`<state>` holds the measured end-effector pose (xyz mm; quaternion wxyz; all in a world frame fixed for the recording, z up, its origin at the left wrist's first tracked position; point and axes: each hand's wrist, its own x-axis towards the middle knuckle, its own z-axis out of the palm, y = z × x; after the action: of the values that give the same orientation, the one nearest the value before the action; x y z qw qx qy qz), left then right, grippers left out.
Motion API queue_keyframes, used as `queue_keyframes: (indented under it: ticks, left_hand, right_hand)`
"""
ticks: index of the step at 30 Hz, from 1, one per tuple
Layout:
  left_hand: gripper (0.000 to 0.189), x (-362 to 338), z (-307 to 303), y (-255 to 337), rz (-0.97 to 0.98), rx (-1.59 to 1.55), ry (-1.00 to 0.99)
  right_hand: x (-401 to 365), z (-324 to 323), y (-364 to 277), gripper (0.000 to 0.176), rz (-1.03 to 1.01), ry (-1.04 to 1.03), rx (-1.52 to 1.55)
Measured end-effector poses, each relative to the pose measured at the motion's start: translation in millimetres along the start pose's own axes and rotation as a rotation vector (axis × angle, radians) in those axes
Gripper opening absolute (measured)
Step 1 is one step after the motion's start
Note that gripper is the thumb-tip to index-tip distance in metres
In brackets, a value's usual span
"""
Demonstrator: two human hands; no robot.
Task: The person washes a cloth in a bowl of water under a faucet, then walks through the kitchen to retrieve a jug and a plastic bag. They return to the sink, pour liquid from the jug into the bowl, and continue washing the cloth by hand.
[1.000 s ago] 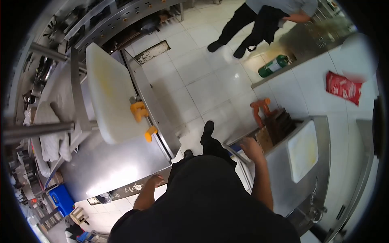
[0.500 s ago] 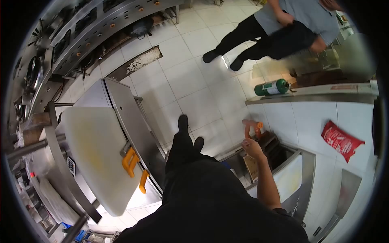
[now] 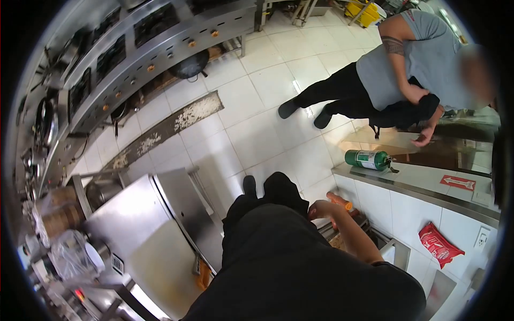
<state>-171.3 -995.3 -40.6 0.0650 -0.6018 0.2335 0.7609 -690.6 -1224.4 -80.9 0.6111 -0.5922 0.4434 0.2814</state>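
Right hand of the wearer is held low at the right side, just beside the black trousers, fingers curled inward; whether anything is in its grasp cannot be told. Left hand is out of view, its state undetermined. Nearest to the right hand is an orange pipe, lying just beyond the wrist and partly hidden by the forearm; contact between them cannot be confirmed.

Forward and to the right, a green cylinder lies on its side upon a ledge. Below that ledge, a red packet sits against the white tiled wall. To the left, a white board lies at a steel cabinet, with an orange handle at its edge. A co-worker in a grey shirt stands ahead, one hand on black cloth. Along the far left runs a stove.
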Motion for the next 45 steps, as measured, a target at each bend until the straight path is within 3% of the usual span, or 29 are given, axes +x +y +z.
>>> queue_keyframes:
  ticks: [4,13,20,28,33,40,42,45]
  left_hand:
    - [0.025,2.5,-54.7,93.2,-0.002,0.048,-0.009]
    - [0.023,8.0,-114.3,309.9,-0.026,0.049,0.042]
    - [0.022,37.4,-186.7,476.2,-0.039,0.083,0.003]
    - [0.021,116.9,-309.5,720.6,-0.043,0.266,-0.111]
    - [0.02,159.9,-362.5,895.6,-0.062,0.443,-0.182]
    - [0.019,228.8,-356.6,1139.6,-0.092,0.735,-0.243]
    - [0.019,252.1,-342.6,1196.7,-0.093,0.805,-0.248]
    - [0.018,278.3,-308.3,1290.6,-0.098,0.881,-0.241]
  right_hand:
    - [10.7,-89.6,-19.7,0.027,0.012,0.013,-0.029]
    - [48.5,-296.9,-14.0,0.031,-0.114,0.038,-0.013]
    - [57.6,-391.8,-11.4,0.03,-0.108,0.073,0.138]
    - [91.4,-514.8,0.2,0.03,-0.053,0.175,0.457]
    - [75.3,-591.8,-19.9,0.029,0.075,0.381,0.561]
    - [51.0,-685.4,-39.1,0.027,0.362,0.631,0.803]
    - [62.3,-707.7,-24.6,0.025,0.373,0.738,0.899]
    - [42.5,-759.2,4.9,0.019,0.43,0.714,1.081]
